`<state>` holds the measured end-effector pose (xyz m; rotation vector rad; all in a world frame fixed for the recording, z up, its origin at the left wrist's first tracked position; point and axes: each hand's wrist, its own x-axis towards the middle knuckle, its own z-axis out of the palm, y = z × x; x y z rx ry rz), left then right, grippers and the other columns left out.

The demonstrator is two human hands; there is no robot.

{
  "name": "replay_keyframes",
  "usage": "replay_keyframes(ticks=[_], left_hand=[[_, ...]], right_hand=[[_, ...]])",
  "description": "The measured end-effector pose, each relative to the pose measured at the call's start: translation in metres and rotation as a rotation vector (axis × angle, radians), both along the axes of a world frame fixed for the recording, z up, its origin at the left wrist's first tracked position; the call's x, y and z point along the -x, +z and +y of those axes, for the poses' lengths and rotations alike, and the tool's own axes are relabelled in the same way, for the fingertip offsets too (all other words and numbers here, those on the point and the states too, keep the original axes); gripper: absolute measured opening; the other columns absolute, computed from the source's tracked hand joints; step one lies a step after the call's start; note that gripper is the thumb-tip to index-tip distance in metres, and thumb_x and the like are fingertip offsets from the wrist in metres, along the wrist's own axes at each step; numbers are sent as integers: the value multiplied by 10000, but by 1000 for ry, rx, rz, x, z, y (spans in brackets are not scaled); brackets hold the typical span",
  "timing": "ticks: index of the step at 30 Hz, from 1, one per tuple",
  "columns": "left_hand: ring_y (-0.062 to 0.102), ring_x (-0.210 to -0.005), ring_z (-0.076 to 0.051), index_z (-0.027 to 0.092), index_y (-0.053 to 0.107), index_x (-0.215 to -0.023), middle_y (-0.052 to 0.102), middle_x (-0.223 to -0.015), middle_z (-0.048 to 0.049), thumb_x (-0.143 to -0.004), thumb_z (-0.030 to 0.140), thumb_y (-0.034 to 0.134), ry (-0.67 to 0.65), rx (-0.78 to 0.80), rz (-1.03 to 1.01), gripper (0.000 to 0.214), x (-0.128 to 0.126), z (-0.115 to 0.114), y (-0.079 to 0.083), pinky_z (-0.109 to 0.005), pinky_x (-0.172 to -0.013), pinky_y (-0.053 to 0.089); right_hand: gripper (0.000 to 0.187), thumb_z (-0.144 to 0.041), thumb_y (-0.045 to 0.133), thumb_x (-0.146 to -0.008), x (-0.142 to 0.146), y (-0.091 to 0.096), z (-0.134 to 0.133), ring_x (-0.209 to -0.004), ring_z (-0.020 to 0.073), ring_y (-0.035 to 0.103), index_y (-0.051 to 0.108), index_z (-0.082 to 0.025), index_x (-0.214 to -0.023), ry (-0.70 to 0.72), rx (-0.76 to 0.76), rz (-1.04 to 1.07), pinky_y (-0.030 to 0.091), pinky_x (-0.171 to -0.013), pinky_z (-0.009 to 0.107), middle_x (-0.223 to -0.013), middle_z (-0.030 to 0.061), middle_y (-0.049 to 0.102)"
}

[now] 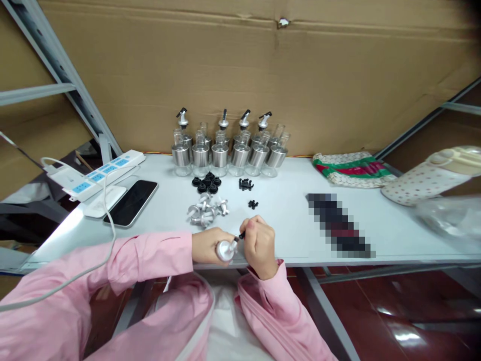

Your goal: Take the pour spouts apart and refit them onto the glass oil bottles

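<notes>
My left hand (209, 244) is closed around a silver pourer spout (225, 250) with a small black tip, near the table's front edge. Close on its right, my right hand (259, 245) pinches a small black piece (242, 234) by the spout's tip; whether the two touch I cannot tell. Beyond my hands lies a heap of silver pourer spouts (206, 213). Black ribbed stoppers (206, 183) sit behind them. To their right are small black levers (246, 184) and a cluster of tiny black parts (253, 204).
Steel-clad glass bottles (220, 156) stand in rows at the back, several fitted with pourers. A power strip (105, 173) and a phone (132, 203) lie left, with a white cable crossing my left sleeve. A patterned cloth (351, 169) and a dotted cylinder (421, 178) are right.
</notes>
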<state>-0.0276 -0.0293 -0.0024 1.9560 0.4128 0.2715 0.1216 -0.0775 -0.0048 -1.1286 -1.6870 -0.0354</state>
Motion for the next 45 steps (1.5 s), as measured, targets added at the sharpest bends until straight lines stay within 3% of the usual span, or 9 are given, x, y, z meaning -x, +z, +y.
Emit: replay_keyframes(ticks=[5,8,13,17,21,25,29,37,45], left_hand=[[377,-523,-60,160,435,-646,444,-576,62,-667,261,628,29,109,-15,219,-1,0,3,-194,-512,326],[393,-474,-50,167,410,-686,458,-591,62,-694,295,649,39,239,-42,272,-2,-2,3,-193,-467,317],[411,-371,-32,187,344,-733,499,-608,65,-696,415,696,73,529,-181,421,-5,-3,-2,-181,-387,283],[442,-350,-39,192,326,-742,505,-584,72,-689,454,710,76,560,-241,469,-7,-2,-4,-177,-378,274],[434,-344,-38,194,323,-759,498,-556,86,-696,460,706,80,552,-239,470,-7,-2,-4,-180,-386,273],[425,-349,-32,194,321,-762,503,-561,86,-707,472,694,88,543,-240,468,-7,-3,-3,-185,-402,285],[435,-357,-35,198,309,-752,508,-571,84,-702,471,699,110,543,-230,479,-7,-4,-2,-194,-420,314],[454,-368,-40,196,323,-771,507,-579,82,-713,451,693,107,540,-225,453,-7,-4,-1,-189,-419,320],[460,-373,-44,197,322,-766,513,-579,83,-712,446,696,118,546,-223,453,-6,-3,0,-197,-432,338]], right_hand=[[353,-248,258,-954,-3,2,1,-524,129,482,487,-199,-690,-138,118,173,361,-538,265,-596,10,551],[265,-270,352,-933,-15,13,5,-556,127,507,539,-189,-764,-145,155,218,381,-543,254,-669,21,590],[174,-201,471,-861,-51,55,33,-635,141,519,635,-169,-911,-140,165,-83,416,-654,275,-796,52,604],[168,-96,512,-760,-75,74,77,-631,138,529,631,-156,-862,-108,212,-265,405,-652,263,-742,35,606],[122,-42,530,-672,-89,60,119,-616,134,526,589,-141,-712,-115,414,-381,382,-609,241,-673,31,610],[161,-4,520,-620,-98,35,137,-619,127,531,604,-125,-683,-74,573,-480,384,-600,225,-687,45,635],[204,-5,529,-615,-105,21,140,-612,127,552,656,-115,-731,-18,644,-493,408,-606,220,-682,47,659],[254,-70,521,-756,-112,24,138,-780,189,650,721,-114,-906,12,718,-528,463,-756,267,-889,107,724],[244,-109,505,-809,-111,19,139,-856,207,652,721,-112,-924,24,733,-556,457,-813,282,-954,105,722]])
